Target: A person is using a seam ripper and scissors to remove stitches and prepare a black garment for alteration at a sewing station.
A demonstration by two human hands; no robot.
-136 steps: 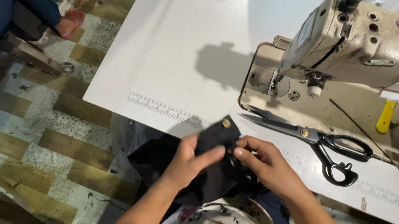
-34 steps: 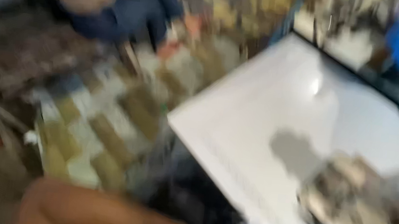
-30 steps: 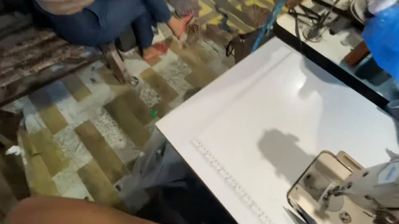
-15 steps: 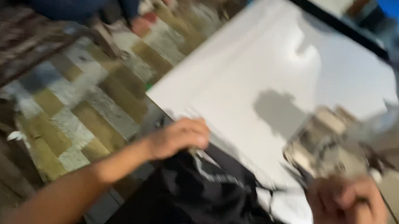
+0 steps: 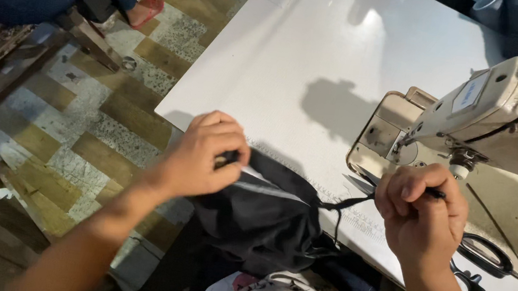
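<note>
Clearly both hands work as a pair on one piece of black cloth (image 5: 264,214), which hangs off the near edge of the white bench (image 5: 295,52), just left of the sewing machine (image 5: 502,121). The left hand (image 5: 202,155) has its grip clenched on a fold of the cloth, holding it up and taut. The right hand (image 5: 420,216), in front of the sewing machine, has its grip pinched on a thin black strip running out of the cloth, drawn tight between the two hands. Black-handled scissors (image 5: 477,258) lie on the bench just beside the right hand, partly hidden by it, within easy reach.
</note>
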